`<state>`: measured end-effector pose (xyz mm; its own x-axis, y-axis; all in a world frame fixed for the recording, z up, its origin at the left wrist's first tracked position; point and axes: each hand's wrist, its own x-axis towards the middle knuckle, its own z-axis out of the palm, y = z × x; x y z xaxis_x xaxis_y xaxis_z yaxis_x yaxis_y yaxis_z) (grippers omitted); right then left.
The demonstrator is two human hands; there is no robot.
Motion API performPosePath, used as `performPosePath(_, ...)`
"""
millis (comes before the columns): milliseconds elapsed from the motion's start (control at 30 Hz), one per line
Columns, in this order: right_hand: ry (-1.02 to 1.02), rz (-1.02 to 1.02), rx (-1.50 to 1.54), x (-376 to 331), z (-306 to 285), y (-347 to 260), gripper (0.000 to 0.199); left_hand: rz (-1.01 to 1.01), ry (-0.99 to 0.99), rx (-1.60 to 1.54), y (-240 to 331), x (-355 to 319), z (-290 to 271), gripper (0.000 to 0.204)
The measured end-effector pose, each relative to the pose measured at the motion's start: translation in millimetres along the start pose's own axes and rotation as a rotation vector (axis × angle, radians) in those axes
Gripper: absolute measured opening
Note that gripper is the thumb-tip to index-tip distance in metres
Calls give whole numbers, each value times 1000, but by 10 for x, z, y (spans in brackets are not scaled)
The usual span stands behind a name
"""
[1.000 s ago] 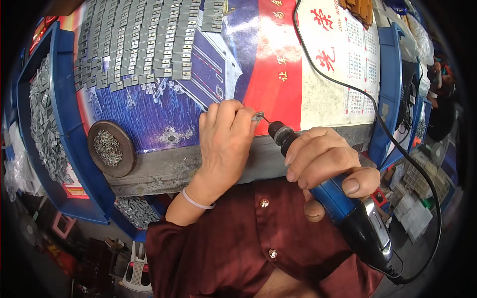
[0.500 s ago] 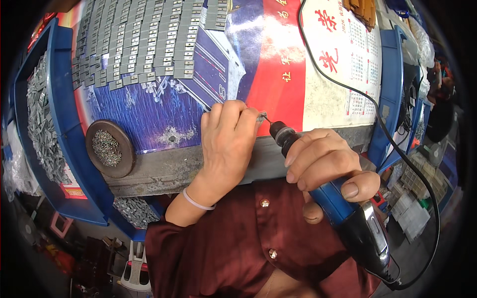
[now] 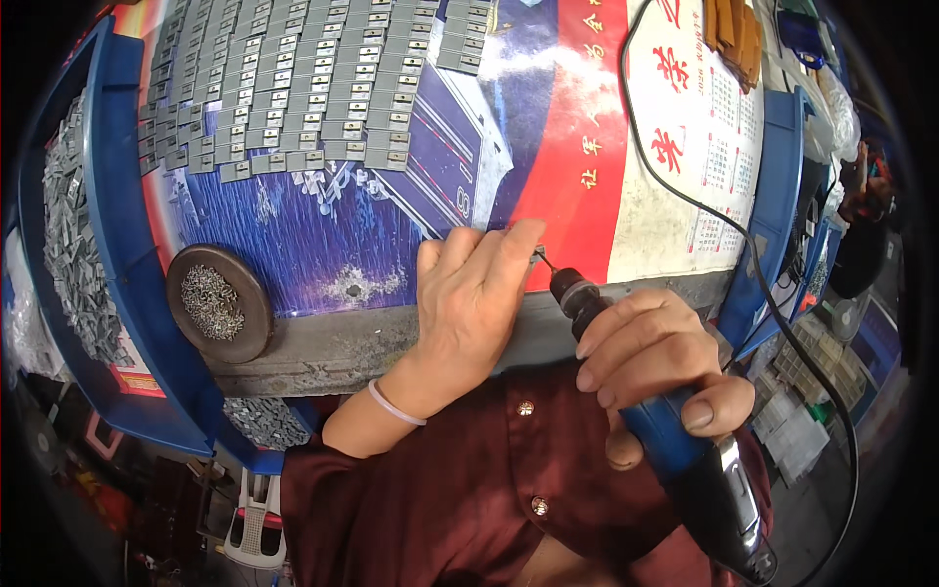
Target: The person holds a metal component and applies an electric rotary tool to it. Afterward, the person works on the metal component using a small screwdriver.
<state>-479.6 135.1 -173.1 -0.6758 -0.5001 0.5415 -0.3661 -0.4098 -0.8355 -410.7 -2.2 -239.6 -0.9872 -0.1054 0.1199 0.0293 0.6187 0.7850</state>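
My left hand (image 3: 469,298) is by the front edge of the table, its fingers closed on a small grey plastic piece (image 3: 537,253) that is mostly hidden behind them. In my right hand (image 3: 665,347) is an electric screwdriver (image 3: 675,435) with a blue and black body, gripped from above. Its thin bit points up and left, with the tip at or very near the grey piece. To the left of my left hand, a round dark dish (image 3: 256,318) holds a heap of tiny screws (image 3: 211,302).
Overlapping rows of grey pieces (image 3: 328,93) cover the far left of the poster-topped table. A blue bin (image 3: 132,235) of loose grey parts stands at the left, another bin (image 3: 792,166) at the right. A black cable (image 3: 773,293) crosses the right side. Brown strips (image 3: 732,39) lie far right.
The view has shifted, so the table and its contents sit slightly differently. My left fingers have straightened somewhat around the piece. The screwdriver stays in my right hand, its bit still by the piece.
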Motion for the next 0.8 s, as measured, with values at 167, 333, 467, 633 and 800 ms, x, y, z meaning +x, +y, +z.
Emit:
performPosePath(167, -48, 34, 6, -5, -28, -2, 52, 1, -21, -17, -11, 10, -22, 52)
performPosePath(333, -68, 36, -3, 68, -25, 45, 45, -20, -4, -39, -20, -2, -4, 50)
performPosePath(467, -99, 33, 3, 94, -38, 104, 39, -26, -15, -55, -36, 7, 8, 50)
performPosePath(633, -80, 31, 24, 132, -14, 136, 35, -38, -37, -60, -27, 0, -25, 54)
performPosePath(800, -64, 46, 73, 137, -53, 174, 29, -23, -29, -59, -34, 12, -16, 55)
